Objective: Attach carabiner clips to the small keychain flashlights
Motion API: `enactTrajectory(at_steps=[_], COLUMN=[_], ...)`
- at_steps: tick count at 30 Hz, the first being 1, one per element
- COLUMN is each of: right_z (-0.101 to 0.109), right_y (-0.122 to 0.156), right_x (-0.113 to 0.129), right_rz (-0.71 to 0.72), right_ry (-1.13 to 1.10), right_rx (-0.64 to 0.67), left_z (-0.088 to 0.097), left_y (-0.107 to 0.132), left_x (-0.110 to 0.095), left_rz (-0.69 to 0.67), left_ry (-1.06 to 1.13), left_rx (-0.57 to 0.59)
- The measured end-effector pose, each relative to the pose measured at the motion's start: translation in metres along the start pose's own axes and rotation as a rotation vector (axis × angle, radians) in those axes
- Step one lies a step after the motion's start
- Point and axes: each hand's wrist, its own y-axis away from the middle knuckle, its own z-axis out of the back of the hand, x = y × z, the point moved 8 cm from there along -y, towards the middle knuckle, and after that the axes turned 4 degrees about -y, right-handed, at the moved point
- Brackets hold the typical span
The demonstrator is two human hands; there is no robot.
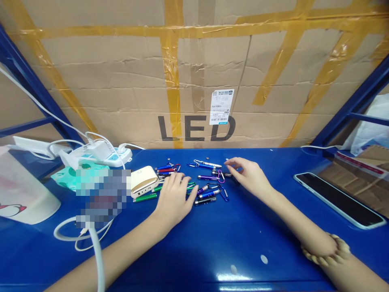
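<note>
Head view, left to right: a white power strip (103, 157) with a charger (100, 150) plugged in sits at the back of the blue tabletop (194, 259). A pixelated blur (101, 198) hides what lies in front of it, and a gold power bank (144, 181) lies just beside the left hand (174, 198). That hand is released, fingers spread over the near edge of a loose pile of keychain flashlights (206, 182) in blue, purple, green and black, many with carabiner clips. The right hand (247, 176), a wooden bead bracelet (326, 250) around its wrist, is relaxed and open, fingertips just beside the pile's right side. Farther right, a phone (338, 200) lies with its dark screen up.
</note>
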Motion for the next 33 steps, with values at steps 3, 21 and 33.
enactTrajectory(at_steps=[3, 21, 33], right_z=[0.016, 0.002, 0.014], right_y=[0.0, 0.014, 0.009], right_x=[-0.003, -0.024, -0.022], right_rz=[-0.083, -0.401, -0.409], right_ry=[0.161, 0.65, 0.617], right_rx=[-0.077, 0.362, 0.219], left_z=[0.0, -0.017, 0.014], left_y=[0.005, 0.016, 0.027], left_x=[0.013, -0.01, 0.026], left_rz=[0.166, 0.068, 0.332], left_ry=[-0.232, -0.335, -0.628], left_rx=[0.008, 0.27, 0.405])
